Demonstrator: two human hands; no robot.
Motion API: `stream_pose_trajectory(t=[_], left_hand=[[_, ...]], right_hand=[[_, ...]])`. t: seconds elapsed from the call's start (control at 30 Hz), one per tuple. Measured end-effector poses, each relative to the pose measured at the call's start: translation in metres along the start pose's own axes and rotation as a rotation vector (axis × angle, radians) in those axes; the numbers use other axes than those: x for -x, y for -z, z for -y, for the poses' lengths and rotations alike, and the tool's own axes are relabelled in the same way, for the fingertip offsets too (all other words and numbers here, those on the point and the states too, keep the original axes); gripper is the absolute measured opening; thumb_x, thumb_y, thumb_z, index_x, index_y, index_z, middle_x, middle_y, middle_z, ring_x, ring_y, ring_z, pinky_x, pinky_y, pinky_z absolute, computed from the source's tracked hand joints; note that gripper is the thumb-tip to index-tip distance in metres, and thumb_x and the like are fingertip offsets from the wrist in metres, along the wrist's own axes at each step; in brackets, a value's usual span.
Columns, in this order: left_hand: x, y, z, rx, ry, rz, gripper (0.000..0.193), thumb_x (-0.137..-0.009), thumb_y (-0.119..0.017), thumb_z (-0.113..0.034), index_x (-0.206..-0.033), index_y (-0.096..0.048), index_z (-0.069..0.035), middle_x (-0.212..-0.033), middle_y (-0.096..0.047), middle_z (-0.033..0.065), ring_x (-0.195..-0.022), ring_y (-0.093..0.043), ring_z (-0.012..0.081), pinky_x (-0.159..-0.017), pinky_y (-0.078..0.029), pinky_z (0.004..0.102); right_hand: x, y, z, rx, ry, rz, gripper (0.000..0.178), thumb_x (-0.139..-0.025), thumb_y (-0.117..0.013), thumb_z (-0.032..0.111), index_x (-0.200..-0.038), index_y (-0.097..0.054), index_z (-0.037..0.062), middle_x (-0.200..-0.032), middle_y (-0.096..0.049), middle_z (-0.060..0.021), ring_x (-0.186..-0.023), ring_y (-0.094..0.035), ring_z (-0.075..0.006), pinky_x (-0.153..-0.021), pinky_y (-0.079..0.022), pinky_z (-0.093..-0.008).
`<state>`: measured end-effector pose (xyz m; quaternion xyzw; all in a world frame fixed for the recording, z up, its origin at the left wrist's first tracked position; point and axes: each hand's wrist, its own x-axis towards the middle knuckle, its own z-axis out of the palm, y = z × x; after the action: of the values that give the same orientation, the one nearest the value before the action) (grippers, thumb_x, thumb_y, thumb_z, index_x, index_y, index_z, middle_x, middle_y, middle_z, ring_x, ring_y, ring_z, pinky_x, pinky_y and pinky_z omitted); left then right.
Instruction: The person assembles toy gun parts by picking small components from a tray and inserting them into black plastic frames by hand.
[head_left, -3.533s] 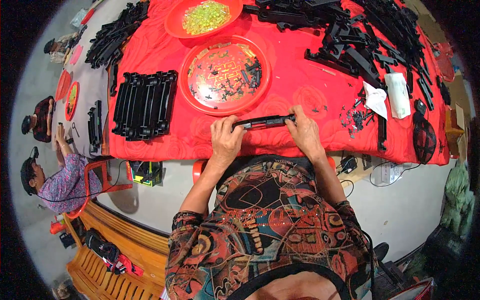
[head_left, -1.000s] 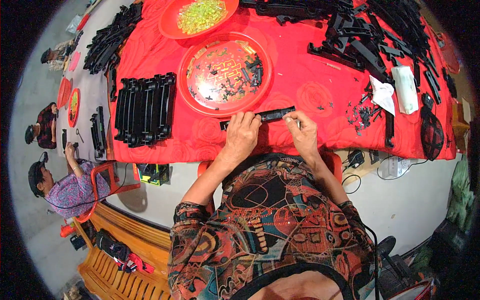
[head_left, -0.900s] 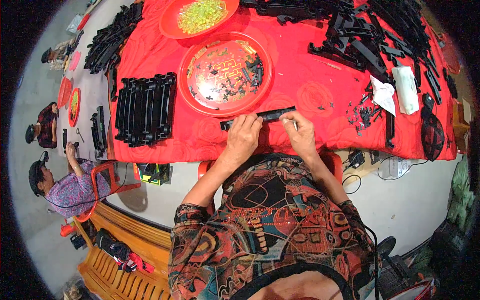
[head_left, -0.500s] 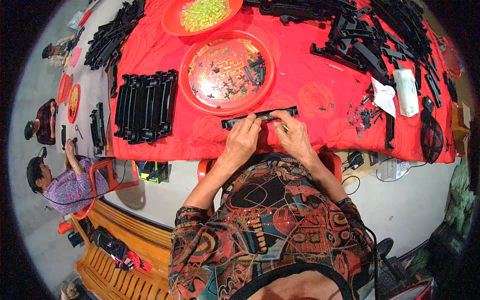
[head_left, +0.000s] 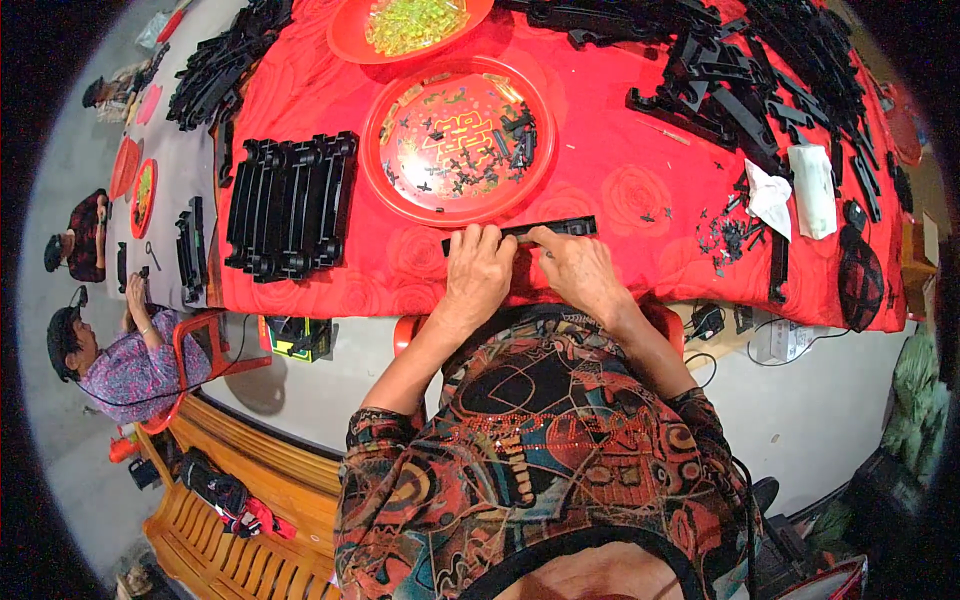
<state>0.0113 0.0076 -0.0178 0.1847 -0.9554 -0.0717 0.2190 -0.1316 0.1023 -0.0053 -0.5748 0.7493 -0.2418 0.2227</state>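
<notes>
The black bar [head_left: 574, 227] lies near the edge of the tabletop [head_left: 640, 272], so the left hand [head_left: 480, 272], closed over it, should pin it steady while the right hand [head_left: 582, 272], its grip hidden, bears evenly mid-bar.

Black bar [head_left: 570, 227]: middle being partly hidden by left fingers [head_left: 486, 241] and right fingers [head_left: 549, 239]. Red bowl [head_left: 347, 45], black parts pile [head_left: 722, 88]: upper edge cutting off both. Black bits [head_left: 734, 238]: appearing too small for identifying.
</notes>
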Motion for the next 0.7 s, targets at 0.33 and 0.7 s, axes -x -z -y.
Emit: stream_pose_trajectory(t=[0.33, 0.7], left_hand=[[0.006, -0.007, -0.002, 0.027, -0.002, -0.029, 0.025, -0.071, -0.054, -0.007, -0.094, -0.058, 0.001, -0.086, -0.053, 0.011, -0.08, -0.05, 0.0258, -0.069, -0.04, 0.0362], [0.015, -0.018, 0.007, 0.166, -0.074, -0.16, 0.043, -0.07, -0.053, -0.002, -0.113, -0.054, 0.004, -0.093, -0.059, 0.012, -0.083, -0.055, 0.0248, -0.074, -0.044, 0.0362]], right_hand=[[0.0, -0.007, -0.009, -0.098, 0.103, -0.155, 0.022, -0.084, -0.05, 0.016, -0.103, -0.059, 0.0105, -0.074, -0.064, -0.0158, -0.065, -0.063, -0.0295, -0.059, -0.049, -0.042], [-0.028, -0.008, 0.008, -1.345, 0.072, -0.399, 0.043, -0.092, -0.034, 0.027, -0.104, -0.054, -0.009, -0.053, -0.029, 0.005, -0.042, -0.028, -0.0052, -0.041, -0.025, -0.021]])
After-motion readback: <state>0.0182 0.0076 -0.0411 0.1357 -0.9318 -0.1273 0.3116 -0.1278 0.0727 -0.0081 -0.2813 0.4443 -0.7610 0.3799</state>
